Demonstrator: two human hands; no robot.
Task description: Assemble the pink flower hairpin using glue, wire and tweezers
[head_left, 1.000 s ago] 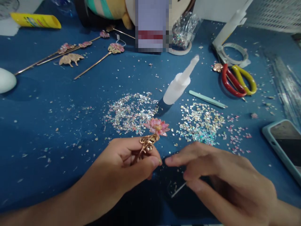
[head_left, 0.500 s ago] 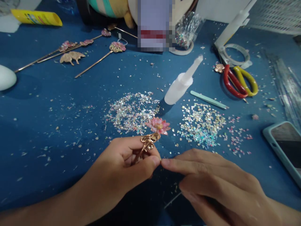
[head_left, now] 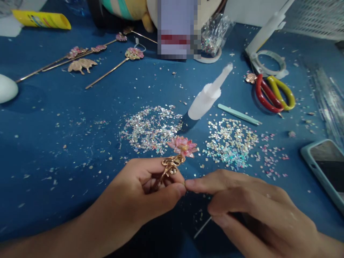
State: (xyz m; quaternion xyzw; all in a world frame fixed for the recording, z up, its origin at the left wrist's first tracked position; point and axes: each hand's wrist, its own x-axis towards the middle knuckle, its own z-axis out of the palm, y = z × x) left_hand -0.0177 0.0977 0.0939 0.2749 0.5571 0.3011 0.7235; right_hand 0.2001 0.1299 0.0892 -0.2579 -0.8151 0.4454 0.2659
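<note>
Lotus hairpin [head_left: 176, 157] upright between left hand [head_left: 145, 190] fingertips.

glue bottle [head_left: 206, 98] lying between two flake piles, left pile [head_left: 150, 127], right pile [head_left: 231, 138] | scissors [head_left: 271, 91] sitting far right | phone [head_left: 325, 166] lying near right | hairpins [head_left: 107, 59] lying far left | hands [head_left: 150, 188] working near centre

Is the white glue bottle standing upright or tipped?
Tipped: the white glue bottle leans right, nozzle slanting up over the blue table.
</note>
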